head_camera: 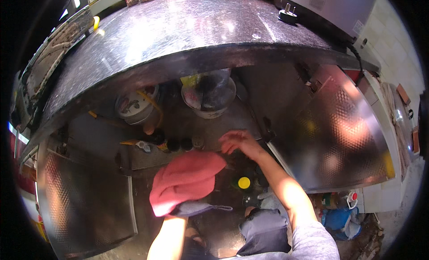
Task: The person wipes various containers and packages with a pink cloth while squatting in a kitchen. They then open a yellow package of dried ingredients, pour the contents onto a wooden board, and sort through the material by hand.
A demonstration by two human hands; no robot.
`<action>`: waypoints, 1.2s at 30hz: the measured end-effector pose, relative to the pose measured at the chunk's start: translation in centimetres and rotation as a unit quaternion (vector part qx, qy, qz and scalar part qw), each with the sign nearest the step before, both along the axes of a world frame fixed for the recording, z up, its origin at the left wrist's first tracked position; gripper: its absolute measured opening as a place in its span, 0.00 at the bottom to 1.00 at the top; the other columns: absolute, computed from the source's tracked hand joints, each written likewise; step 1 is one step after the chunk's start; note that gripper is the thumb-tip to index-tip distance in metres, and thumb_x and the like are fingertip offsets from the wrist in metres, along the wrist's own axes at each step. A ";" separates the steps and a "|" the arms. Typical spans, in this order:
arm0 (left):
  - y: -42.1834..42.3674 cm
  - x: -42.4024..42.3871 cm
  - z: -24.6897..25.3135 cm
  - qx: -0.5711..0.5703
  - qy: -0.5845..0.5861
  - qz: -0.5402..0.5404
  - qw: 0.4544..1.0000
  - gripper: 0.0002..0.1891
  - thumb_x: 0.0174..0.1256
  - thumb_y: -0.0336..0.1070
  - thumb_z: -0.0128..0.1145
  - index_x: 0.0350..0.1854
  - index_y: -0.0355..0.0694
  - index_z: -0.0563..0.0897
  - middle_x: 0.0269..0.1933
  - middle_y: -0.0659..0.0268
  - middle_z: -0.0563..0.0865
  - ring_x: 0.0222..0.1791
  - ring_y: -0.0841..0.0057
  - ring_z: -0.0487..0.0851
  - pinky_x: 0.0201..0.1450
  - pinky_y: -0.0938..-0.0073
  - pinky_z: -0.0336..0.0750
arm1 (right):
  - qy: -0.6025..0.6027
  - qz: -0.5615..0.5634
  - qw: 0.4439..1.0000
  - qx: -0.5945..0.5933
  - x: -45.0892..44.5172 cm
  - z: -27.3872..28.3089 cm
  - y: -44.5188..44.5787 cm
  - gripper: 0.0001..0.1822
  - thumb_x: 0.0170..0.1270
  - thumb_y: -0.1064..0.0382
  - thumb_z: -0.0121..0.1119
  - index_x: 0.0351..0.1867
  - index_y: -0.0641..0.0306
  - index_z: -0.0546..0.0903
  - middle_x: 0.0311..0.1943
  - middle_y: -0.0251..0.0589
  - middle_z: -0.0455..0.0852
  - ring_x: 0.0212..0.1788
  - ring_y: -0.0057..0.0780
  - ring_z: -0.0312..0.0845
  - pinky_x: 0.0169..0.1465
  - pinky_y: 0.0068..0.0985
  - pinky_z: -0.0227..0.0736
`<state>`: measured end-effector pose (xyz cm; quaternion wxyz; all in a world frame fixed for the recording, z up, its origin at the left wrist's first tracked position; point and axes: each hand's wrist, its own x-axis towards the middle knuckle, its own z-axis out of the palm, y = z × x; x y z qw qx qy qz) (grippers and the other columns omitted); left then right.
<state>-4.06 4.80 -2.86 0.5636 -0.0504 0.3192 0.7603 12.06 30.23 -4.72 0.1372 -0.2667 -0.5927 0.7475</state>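
A folded pink cloth [187, 179] and a grey cloth piece with a hanging loop [197, 208] cover my left hand, whose fingers are hidden; my left wrist comes up from below them. To the right of the pink cloth, my right hand [236, 142] reaches over the cabinet's lower opening with its fingers bent and slightly blurred, holding nothing visible. Below that hand is a round yellow lid [244, 183]. Several small dark jars [187, 144] stand on the cabinet floor beyond the cloth.
Above my hands runs the granite counter's edge [201, 63], with a black plug [287, 17] on top. Two textured cabinet doors [335, 136] [90, 206] stand open at either side. Inside are a lidded container [134, 107] and a bucket [209, 99]. A red-capped bottle [338, 199] lies at right.
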 end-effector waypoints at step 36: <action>0.3 0.5 0.0 0.006 0.016 0.045 0.999 0.15 0.75 0.50 0.52 0.50 0.45 0.79 0.31 0.74 0.76 0.28 0.83 0.74 0.30 0.76 0.71 | -0.010 -0.185 0.979 0.087 5.1 -5.6 -9.2 0.13 0.78 0.54 0.47 0.39 0.61 0.73 0.17 0.29 0.69 0.18 0.14 0.61 0.24 0.17 0.56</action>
